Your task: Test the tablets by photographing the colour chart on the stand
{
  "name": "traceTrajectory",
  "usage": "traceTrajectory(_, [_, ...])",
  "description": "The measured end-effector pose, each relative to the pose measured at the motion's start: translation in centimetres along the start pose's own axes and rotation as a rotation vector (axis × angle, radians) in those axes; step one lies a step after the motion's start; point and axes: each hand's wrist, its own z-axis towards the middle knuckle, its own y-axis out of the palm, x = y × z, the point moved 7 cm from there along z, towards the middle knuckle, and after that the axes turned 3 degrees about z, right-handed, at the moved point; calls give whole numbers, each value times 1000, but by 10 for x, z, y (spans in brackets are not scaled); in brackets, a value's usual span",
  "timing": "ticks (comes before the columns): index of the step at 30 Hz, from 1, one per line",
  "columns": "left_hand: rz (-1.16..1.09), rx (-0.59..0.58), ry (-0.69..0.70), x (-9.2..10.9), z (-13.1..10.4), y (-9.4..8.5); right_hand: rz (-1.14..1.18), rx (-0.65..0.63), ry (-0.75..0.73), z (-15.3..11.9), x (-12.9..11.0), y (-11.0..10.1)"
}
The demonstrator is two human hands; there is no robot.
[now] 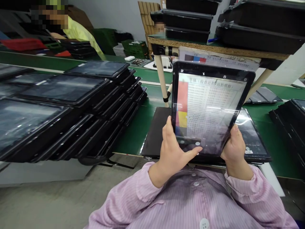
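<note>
My left hand [172,151] and right hand [234,147] grip the tablet [209,109], which I should keep steady before the printed sheet [221,59].

The tablet [209,111] has a smooth, glossy screen, while the black slab [154,133] below it looks matt. The shelf [214,48] edge is rough chipboard, the shirt [181,203] striped cloth; the green surface [134,132], partly covered, is probably smooth plastic.
</note>
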Motion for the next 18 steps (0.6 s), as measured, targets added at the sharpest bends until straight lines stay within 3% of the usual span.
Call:
traceTrajectory(6, [-17,12,-5,0,-1,1,-69,52,-14,-1,-1,-6])
traceTrajectory(12, [-139,4,-78,-5,-3,3,-82,22,-6,0,-1,-6])
traceTrajectory(15, [-523,-9,-212,-21,5,-2,-71,7,11,-5,-1,-5])
traceTrajectory(18, [-984,-123,-559,-46,9,3,-113,-109,-11,-8,-8,4])
